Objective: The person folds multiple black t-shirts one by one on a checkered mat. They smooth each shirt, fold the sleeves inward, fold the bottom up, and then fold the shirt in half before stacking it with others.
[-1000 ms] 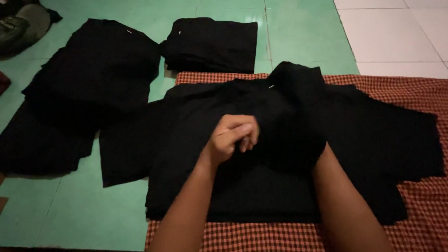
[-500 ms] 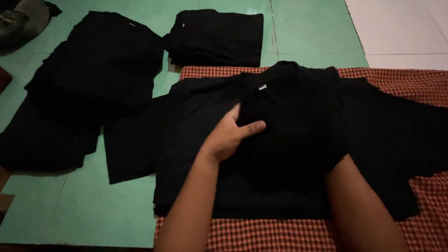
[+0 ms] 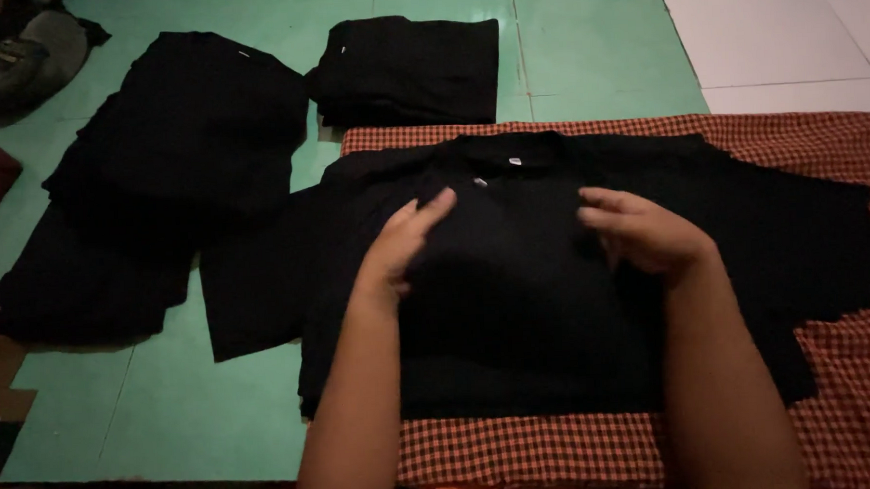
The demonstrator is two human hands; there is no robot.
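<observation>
Black T-shirt [image 3: 524, 299]: lying flat, collar away from the person, on a red-and-white checked cloth [image 3: 817, 154]; its left sleeve is spilling over the cloth's edge onto the green floor [image 3: 171, 418]. A small white tag is showing at the neckline.

Left hand [image 3: 406, 241]: reaching in from the lower edge of the view on a bare forearm, hovering over or lightly touching the shirt's chest just below the collar. Fingers are extending loosely up and to the right, palm turned inward, gripping nothing; whether the fingertips are meeting the fabric cannot be told.

Right hand [image 3: 647, 232]: coming in on the opposite forearm, sitting level with the left one, well apart from it across the chest of the shirt. Fingers are curling gently leftward, palm facing down; the hand is relaxed and grasping nothing.

Folded black garment [image 3: 410, 67]: resting on the green floor just beyond the checked cloth's far edge.

Pile of unfolded black clothes [image 3: 163, 177]: spreading over the floor to the left of the shirt.

Grey-green bag [image 3: 19, 61]: sitting at the far left corner.

White tiled floor [image 3: 784, 30]: showing at the upper right.
</observation>
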